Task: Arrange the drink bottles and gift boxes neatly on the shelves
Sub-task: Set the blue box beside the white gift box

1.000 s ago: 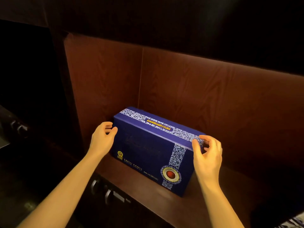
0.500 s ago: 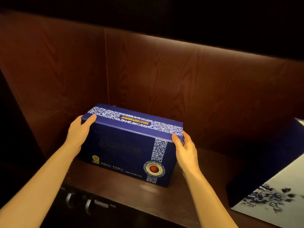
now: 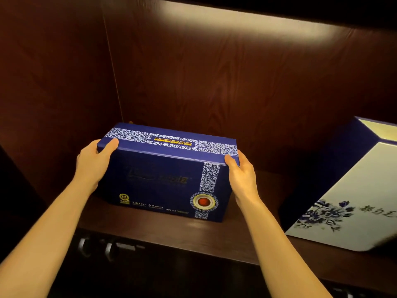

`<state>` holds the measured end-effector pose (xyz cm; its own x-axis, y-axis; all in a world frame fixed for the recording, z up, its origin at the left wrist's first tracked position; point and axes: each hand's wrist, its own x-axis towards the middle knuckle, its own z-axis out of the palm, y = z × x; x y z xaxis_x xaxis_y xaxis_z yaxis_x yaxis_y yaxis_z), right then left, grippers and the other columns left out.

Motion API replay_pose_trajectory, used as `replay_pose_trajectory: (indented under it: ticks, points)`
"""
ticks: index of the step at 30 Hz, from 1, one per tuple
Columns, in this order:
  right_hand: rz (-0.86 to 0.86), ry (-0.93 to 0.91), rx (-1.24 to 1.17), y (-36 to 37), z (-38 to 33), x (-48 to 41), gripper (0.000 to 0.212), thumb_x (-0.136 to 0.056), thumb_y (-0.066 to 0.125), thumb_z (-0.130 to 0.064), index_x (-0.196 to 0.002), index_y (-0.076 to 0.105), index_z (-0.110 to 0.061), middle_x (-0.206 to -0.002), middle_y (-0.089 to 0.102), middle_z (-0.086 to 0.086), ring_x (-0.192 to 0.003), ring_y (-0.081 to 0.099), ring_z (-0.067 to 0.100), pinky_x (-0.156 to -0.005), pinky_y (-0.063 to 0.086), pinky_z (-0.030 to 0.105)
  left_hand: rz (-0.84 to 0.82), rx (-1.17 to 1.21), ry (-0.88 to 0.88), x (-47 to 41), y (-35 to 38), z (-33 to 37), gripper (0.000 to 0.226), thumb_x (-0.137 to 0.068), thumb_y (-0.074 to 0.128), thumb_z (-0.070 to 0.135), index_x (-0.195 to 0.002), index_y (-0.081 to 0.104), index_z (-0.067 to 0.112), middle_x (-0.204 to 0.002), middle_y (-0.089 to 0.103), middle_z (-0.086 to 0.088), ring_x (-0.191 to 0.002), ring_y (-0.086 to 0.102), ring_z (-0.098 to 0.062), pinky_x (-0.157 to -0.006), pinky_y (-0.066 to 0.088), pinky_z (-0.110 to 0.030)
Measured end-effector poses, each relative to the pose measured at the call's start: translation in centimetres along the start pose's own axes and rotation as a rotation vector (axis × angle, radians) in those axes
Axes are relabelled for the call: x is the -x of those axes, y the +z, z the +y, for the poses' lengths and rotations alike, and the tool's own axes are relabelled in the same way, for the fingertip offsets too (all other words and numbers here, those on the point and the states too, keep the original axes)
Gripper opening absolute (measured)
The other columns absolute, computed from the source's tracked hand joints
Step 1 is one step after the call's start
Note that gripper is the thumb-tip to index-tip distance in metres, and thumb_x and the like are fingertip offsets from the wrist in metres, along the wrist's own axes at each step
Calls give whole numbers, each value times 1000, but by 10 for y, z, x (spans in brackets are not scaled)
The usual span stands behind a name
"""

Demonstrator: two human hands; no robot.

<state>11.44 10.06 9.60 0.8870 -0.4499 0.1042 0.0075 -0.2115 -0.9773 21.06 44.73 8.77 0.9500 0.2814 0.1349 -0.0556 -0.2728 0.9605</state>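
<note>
A dark wooden shelf (image 3: 163, 231) is holding a blue gift box (image 3: 165, 181) near its far left corner. A white-and-blue gift box (image 3: 352, 203) is sitting well apart, right. The left hand (image 3: 94, 162) and right hand (image 3: 242, 175) are gripping the blue box's ends. Metal handles (image 3: 107, 248), maybe drawer pulls, are showing below.

A dark blue gift box (image 3: 165, 179) stands on the dark wooden shelf (image 3: 163, 231), close to the left back corner. It is oblong, long side facing out, closed. A band of white-and-blue scrollwork runs along its top, with a yellow strip of lettering, and another band runs down the front at the right to a round red-and-gold seal; small yellow print lines the lower front edge. Well apart to the right, a second gift box (image 3: 352, 203) stands tilted, white-faced with blue painted flowers and dark blue sides
</note>
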Motion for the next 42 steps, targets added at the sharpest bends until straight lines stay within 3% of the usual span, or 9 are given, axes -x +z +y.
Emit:
replay_pose_trajectory:
  ticks: [3, 14, 18, 22, 26, 32, 35, 37, 42]
  points:
    - [37, 13, 9, -24, 5, 1, 33, -101, 55, -39, -133, 59, -31, -114, 73, -6, -100, 71, 13, -85, 59, 38, -19, -59, 55, 15, 15, 3, 42, -82, 57, 65, -108, 64, 33, -103, 67, 4, -98, 62, -22, -82, 51, -44]
    - [100, 46, -30, -107, 20, 4, 25, -97, 56, -34, -121, 66, -37, -109, 76, -6, -97, 74, 16, -90, 59, 48, -80, -119, 168, 61, 75, 21, 48, -90, 57, 59, -123, 63, 25, -108, 63, 4, -98, 61, -21, -74, 47, -35]
    - [122, 61, -70, -129, 22, 3, 24, -99, 54, -30, -119, 68, -33, -100, 78, -8, -88, 75, 11, -80, 60, 40, -107, -115, 179, 74, 93, 29, 49, -90, 57, 60, -122, 64, 24, -107, 64, 6, -97, 62, -19, -68, 46, -28]
    - [155, 77, -113, -140, 20, 1, 21, -102, 51, -23, -101, 70, -34, -87, 78, -16, -80, 74, 4, -67, 54, 25, -132, -91, 183, 84, 104, 34, 48, -90, 58, 61, -120, 66, 24, -105, 66, 5, -96, 63, -18, -66, 46, -27]
    - [189, 91, -152, -147, 19, -1, 22, -105, 48, -23, -121, 63, -24, -96, 75, -6, -75, 73, 4, -56, 53, 17, -132, -114, 190, 92, 115, 39, 49, -90, 57, 62, -121, 66, 25, -105, 66, 6, -94, 62, -17, -65, 45, -26]
    - [198, -41, 120, -152, 13, 11, 51, -106, 48, -35, -154, 37, -24, -148, 50, 0, -113, 53, 7, -82, 45, 16, -129, -108, 163, 99, 119, 42, 67, -83, 54, 70, -131, 59, 23, -124, 66, -5, -106, 62, -24, -78, 50, -38]
    - [126, -126, 181, -158, 6, 27, 57, -104, 54, -31, -156, 33, -25, -154, 42, -3, -123, 49, 6, -66, 41, -3, -202, -166, 186, 104, 115, 43, 94, -71, 72, 68, -150, 27, 45, -144, 52, 1, -124, 54, -26, -94, 48, -46]
    - [86, -198, 206, -167, 1, 42, 55, -102, 56, -29, -154, 38, -26, -154, 39, -11, -134, 40, 5, -66, 39, -6, -275, -283, 248, 109, 116, 42, 113, -62, 81, 63, -150, 11, 56, -151, 44, 1, -128, 50, -27, -101, 44, -52]
    - [211, -454, 250, -225, -2, 78, 26, -100, 56, -35, -120, 71, -28, -121, 70, -14, -115, 65, 6, -89, 52, 16, -206, -381, 291, 119, 126, 46, 104, -55, 74, 70, -146, 31, 47, -148, 43, -14, -128, 47, -41, -99, 43, -57]
